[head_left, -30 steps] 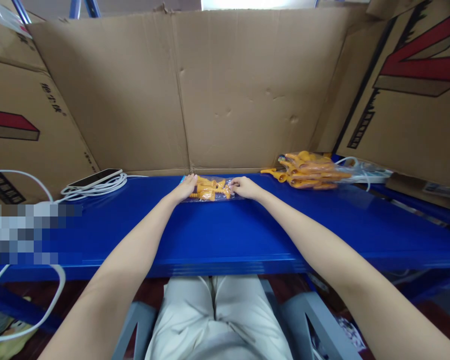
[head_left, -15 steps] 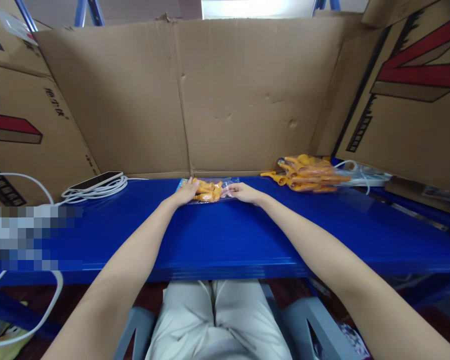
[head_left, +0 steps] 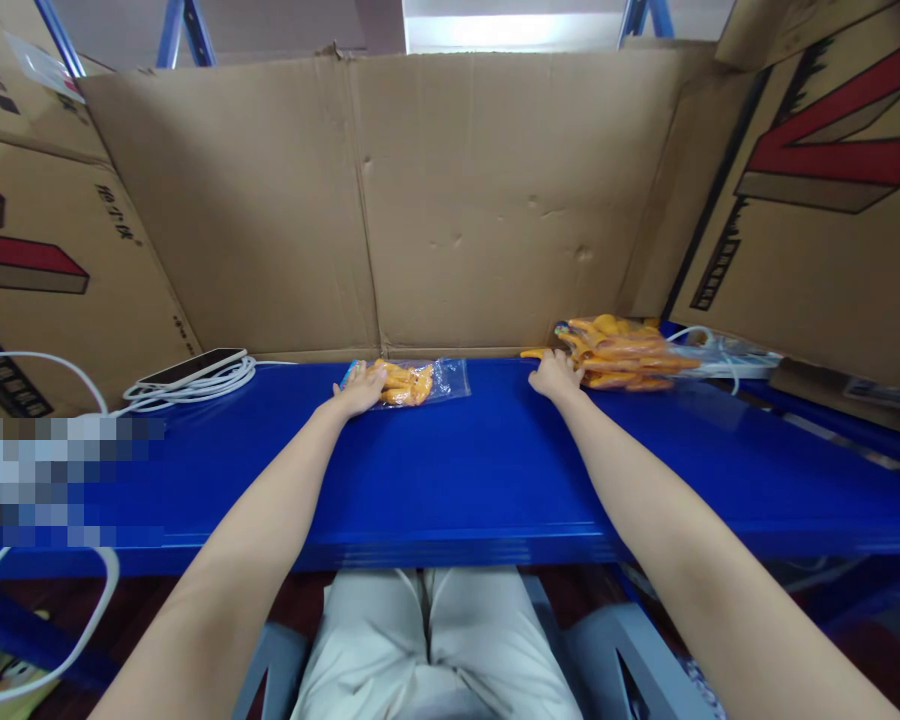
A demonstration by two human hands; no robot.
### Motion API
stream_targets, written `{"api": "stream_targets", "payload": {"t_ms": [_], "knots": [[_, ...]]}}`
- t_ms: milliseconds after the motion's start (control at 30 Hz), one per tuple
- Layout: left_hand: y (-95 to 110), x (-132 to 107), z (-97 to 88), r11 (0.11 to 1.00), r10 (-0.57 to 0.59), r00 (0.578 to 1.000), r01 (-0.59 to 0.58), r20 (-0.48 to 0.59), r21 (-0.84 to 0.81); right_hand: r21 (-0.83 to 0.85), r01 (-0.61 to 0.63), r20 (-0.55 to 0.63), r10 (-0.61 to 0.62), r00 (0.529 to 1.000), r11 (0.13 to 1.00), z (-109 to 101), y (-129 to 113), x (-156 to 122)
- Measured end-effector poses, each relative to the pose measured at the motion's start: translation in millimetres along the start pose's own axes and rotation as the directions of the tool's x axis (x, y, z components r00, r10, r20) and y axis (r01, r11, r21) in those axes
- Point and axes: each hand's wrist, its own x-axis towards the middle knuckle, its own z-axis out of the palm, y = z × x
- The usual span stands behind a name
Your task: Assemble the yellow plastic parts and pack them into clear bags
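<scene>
A small clear plastic bag of orange parts lies at the back of the blue table. My left hand rests on the bag's left end, fingers laid flat over it. To the right, my right hand reaches the near left end of a pile of orange plastic clips, fingers spread and touching the nearest clip.
Cardboard walls enclose the table at the back and both sides. A phone lies on coiled white cable at the back left. A white cable and power strip sit behind the pile at the right.
My right hand left the bag and moved right to the pile of clips. The left hand stayed on the bag, which shifted slightly left and back.
</scene>
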Motion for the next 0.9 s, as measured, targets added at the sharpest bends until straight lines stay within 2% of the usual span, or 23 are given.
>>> {"api": "stream_targets", "payload": {"t_ms": [100,233,500,733,900], "knots": [[1.7,-0.6,-0.6,1.000,-0.014,1.000,0.014,0.007,-0.006,-0.098,-0.015,0.060,0.021,0.998,0.995,3.1,2.2,0.5],[3.8,-2.8,-2.5,1.000,-0.013,1.000,0.013,0.027,-0.003,-0.156,-0.068,0.051,0.077,0.996,0.985,3.5,0.0,0.8],[1.4,-0.9,-0.5,0.999,0.012,1.000,-0.012,0.014,-0.034,-0.135,-0.060,0.035,0.065,0.997,0.989,-7.2,-5.9,-3.6],[0.5,0.8,0.9,0.999,0.013,1.000,-0.012,0.019,-0.037,0.034,0.122,0.179,-0.126,0.976,0.992,-14.2,-25.5,-7.3],[-0.3,0.7,1.1,0.999,0.032,0.999,-0.032,0.005,-0.039,0.272,0.274,0.210,-0.335,0.918,0.922,-8.5,-37.1,-5.4]]}}
